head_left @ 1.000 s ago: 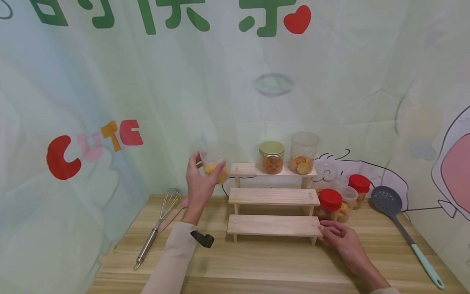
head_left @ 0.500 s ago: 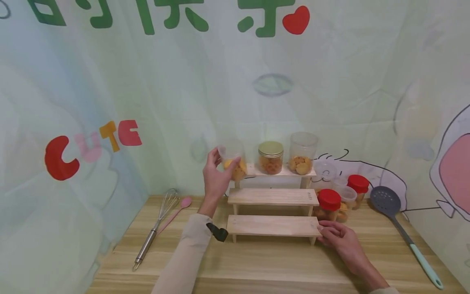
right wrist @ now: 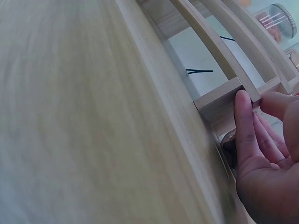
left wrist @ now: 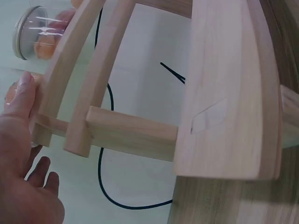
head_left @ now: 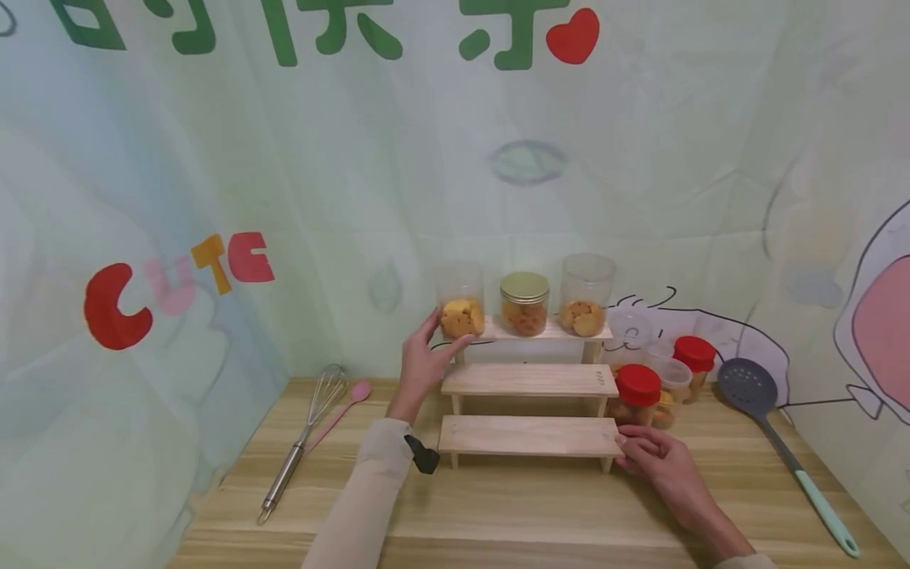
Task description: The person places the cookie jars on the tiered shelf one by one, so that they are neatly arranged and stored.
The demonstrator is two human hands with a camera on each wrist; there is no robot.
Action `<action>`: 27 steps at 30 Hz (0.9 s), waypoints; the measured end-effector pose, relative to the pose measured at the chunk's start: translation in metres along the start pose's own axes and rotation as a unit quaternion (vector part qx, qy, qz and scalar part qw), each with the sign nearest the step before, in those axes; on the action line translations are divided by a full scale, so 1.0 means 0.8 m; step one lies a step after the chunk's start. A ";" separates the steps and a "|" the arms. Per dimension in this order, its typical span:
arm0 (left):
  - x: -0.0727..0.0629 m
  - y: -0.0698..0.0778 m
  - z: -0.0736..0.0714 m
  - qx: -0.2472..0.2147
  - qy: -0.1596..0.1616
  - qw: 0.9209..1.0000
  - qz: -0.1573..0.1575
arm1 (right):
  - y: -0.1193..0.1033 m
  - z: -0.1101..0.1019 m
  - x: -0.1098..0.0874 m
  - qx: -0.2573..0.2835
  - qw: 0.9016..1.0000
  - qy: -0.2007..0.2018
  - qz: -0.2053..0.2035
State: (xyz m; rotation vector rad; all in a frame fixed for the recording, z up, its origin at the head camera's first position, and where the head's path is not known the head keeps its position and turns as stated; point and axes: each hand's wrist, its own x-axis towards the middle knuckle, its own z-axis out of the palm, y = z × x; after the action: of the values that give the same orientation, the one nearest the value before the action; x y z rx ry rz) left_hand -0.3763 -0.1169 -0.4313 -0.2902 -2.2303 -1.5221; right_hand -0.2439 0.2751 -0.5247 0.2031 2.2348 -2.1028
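Note:
A three-step wooden rack (head_left: 529, 379) stands on the table. On its top step, at the left end, sits a clear jar of cookies (head_left: 462, 316). My left hand (head_left: 424, 359) is beside that jar, its thumb spread in front near the step's edge and its fingers at the jar's left side. In the left wrist view the other fingers hang loosely. My right hand (head_left: 664, 470) pinches the right end of the lowest step between thumb and fingers, also visible in the right wrist view. A gold-lidded jar (head_left: 524, 304) and another clear cookie jar (head_left: 586, 296) share the top step.
Right of the rack stand several jars, among them a red-lidded jar (head_left: 637, 395) and another red-lidded jar (head_left: 694, 363). A grey skimmer (head_left: 750, 387) lies at the far right. A whisk (head_left: 306, 438) and a pink spoon (head_left: 359, 392) lie on the left. A printed curtain (head_left: 341, 197) hangs behind.
The left hand carried the cookie jar rightward onto the top step. The jar now stands there, and the hand has lowered with its grip loosened. The right hand stays at the lowest step.

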 end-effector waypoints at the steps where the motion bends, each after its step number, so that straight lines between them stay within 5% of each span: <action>1: -0.001 -0.002 0.001 0.000 0.002 1.000 -0.005 | 0.000 0.000 -0.001 0.000 1.000 -0.001 0.001; 12: 0.002 -0.008 0.011 -0.017 0.002 1.000 -0.016 | -0.003 -0.001 -0.001 0.007 1.000 -0.010 0.009; 27: -0.008 -0.004 0.011 -0.013 -0.063 0.998 -0.028 | -0.005 0.000 -0.005 0.008 1.000 0.002 0.000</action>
State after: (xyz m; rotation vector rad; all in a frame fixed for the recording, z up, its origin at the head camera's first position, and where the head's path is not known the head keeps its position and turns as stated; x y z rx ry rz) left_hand -0.3738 -0.1092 -0.4398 -0.3420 -2.3359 -1.6029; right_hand -0.2408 0.2744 -0.5204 0.2084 2.2218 -2.1233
